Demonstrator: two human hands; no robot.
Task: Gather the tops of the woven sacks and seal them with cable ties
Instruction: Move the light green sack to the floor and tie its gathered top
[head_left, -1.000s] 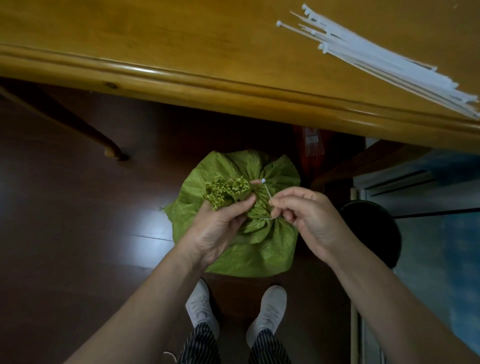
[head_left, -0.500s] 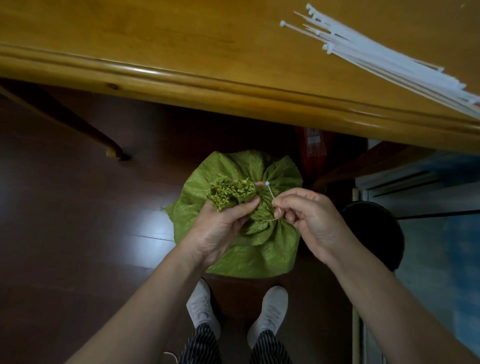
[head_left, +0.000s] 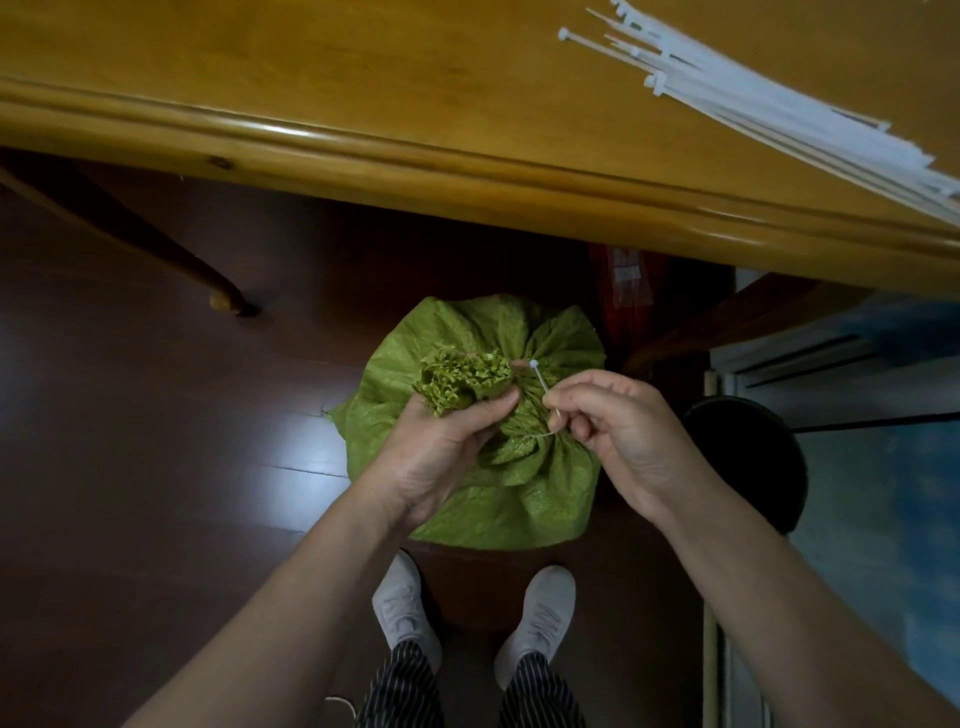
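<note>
Down on the floor, just ahead of my shoes, the green woven sack (head_left: 519, 499) stands with its mouth bunched into a frilled gathered top (head_left: 460, 379). My left hand (head_left: 441, 452) is clenched round the neck just under that frill, thumb across the front, holding the bunch together. My right hand (head_left: 618, 431) sits just to the right, its grip pinching the white cable tie (head_left: 544, 388) between thumb and fingertips.

What matters is how the tie lies. Its long axis runs on a slant from my right pinch up and leftward to its small head (head_left: 533, 364), which sits just beside the neck on the right side, close to my left fingertips. A thinner white strand leaves the pinch lower down and heads left toward the neck. I judge that to be the strap going round the bunch, though its far side is hidden behind the frill and my left hand.

So the right hand is nearer both ends, and I reckon the coming move is its job: thread the tail through the head and draw it off to the right, with the left bracing the neck. Spare ties (head_left: 753, 98) lie up on the surface (head_left: 363, 78), well apart
</note>
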